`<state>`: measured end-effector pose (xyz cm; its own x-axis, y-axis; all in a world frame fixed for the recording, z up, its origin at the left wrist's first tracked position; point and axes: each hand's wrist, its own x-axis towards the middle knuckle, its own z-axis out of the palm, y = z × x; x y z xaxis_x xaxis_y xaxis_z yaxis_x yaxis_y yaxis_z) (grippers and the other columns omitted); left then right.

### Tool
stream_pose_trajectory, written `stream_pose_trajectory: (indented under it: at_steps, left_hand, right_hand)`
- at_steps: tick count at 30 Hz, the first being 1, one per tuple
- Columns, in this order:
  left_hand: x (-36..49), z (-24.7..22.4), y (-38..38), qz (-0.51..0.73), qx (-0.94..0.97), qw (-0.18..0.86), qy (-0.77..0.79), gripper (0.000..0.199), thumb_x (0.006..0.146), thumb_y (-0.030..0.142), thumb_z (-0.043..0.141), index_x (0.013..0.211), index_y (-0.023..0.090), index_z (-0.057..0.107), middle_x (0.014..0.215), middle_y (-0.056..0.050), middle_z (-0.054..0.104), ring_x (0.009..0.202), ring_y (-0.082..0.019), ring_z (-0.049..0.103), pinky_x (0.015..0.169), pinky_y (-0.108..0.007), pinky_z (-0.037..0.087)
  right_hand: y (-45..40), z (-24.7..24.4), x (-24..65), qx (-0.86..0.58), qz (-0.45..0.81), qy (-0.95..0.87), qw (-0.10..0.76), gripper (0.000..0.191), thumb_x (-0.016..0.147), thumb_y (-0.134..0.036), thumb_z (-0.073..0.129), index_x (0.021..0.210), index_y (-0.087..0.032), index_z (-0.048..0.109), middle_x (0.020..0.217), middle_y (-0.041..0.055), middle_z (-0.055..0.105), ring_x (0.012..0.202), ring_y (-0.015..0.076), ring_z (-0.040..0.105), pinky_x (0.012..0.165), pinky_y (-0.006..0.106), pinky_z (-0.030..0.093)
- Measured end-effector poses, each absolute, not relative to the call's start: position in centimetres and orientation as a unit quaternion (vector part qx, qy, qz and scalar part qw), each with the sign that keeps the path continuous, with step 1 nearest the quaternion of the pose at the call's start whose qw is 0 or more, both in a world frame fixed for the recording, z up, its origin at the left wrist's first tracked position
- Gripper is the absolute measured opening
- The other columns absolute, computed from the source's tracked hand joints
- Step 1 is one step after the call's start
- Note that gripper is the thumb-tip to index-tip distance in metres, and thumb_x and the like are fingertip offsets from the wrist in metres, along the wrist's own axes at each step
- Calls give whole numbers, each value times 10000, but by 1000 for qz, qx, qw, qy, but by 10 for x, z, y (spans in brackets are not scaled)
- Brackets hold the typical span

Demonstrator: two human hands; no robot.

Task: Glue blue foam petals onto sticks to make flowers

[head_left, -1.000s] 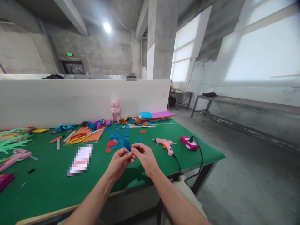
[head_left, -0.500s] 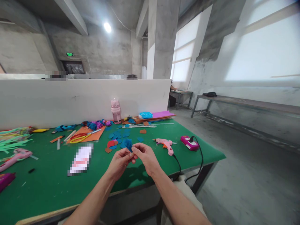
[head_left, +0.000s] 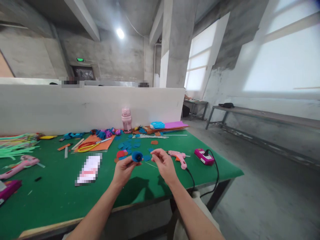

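My left hand [head_left: 124, 171] pinches a small blue flower [head_left: 137, 156] of rolled, felt-like petals, its dark centre facing me. Just to the right, apart from the flower, my right hand [head_left: 163, 165] has thumb and fingertips drawn together; whether anything tiny is between them I cannot make out. Blue cut pieces [head_left: 125, 145] lie scattered behind the flower, with a red piece [head_left: 120, 153] among them. Beside my right hand a pink glue gun [head_left: 180, 157] rests on the green table [head_left: 100, 203].
A magenta power box [head_left: 204, 156] with a black cable sits at the right. Scissors [head_left: 92, 145] lie on an orange sheet. A pink bottle [head_left: 126, 120] stands against the white partition [head_left: 62, 106]. Another glue gun [head_left: 21, 166] and green strips [head_left: 15, 151] are at the left.
My right hand has come away from the flower, moving right. The flower stays in my left hand, now turned with its centre toward me. The view has shifted slightly.
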<state>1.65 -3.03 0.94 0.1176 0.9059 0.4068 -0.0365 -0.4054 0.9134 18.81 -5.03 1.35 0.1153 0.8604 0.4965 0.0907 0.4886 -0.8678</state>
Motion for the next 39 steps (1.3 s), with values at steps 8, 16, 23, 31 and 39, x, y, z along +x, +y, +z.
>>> stream_pose_trajectory:
  at_steps: [8, 16, 23, 31, 39]
  left_hand:
    - [21, -5, -29, 528, 671, 415, 315, 97, 689, 228, 643, 733, 192, 721, 654, -34, 660, 622, -172, 580, 625, -243, 447]
    - [26, -4, -34, 509, 722, 349, 314, 131, 715, 228, 611, 776, 191, 722, 669, -32, 649, 637, -164, 553, 616, -226, 417]
    - [25, 0, -35, 513, 744, 290, 315, 159, 751, 226, 567, 784, 203, 721, 712, -39, 683, 663, -177, 591, 641, -237, 430]
    - [27, -3, -34, 509, 726, 321, 331, 127, 735, 257, 585, 761, 181, 684, 678, -15, 657, 632, -142, 579, 612, -221, 440]
    - [26, -1, -26, 530, 631, 392, 409, 186, 698, 342, 623, 665, 160, 640, 553, -8, 631, 532, -123, 551, 544, -221, 438]
  right_hand:
    - [-51, 10, 188, -380, 254, -707, 539, 232, 725, -296, 634, 930, -191, 615, 817, 17, 608, 738, 137, 556, 690, 259, 459]
    - [-57, 14, 184, -361, 206, -736, 534, 182, 719, -268, 651, 869, -178, 602, 817, 12, 582, 758, 131, 544, 718, 251, 440]
    - [-59, 17, 187, -347, 192, -743, 540, 128, 739, -222, 624, 860, -183, 605, 816, 11, 592, 761, 130, 542, 723, 251, 433]
    - [-56, 14, 185, -358, 226, -719, 551, 138, 730, -246, 632, 858, -197, 617, 816, 17, 593, 769, 142, 541, 738, 270, 436]
    - [-31, -6, 202, -477, 362, -566, 566, 256, 771, -397, 541, 703, -162, 619, 603, -1, 547, 571, 124, 495, 580, 257, 423]
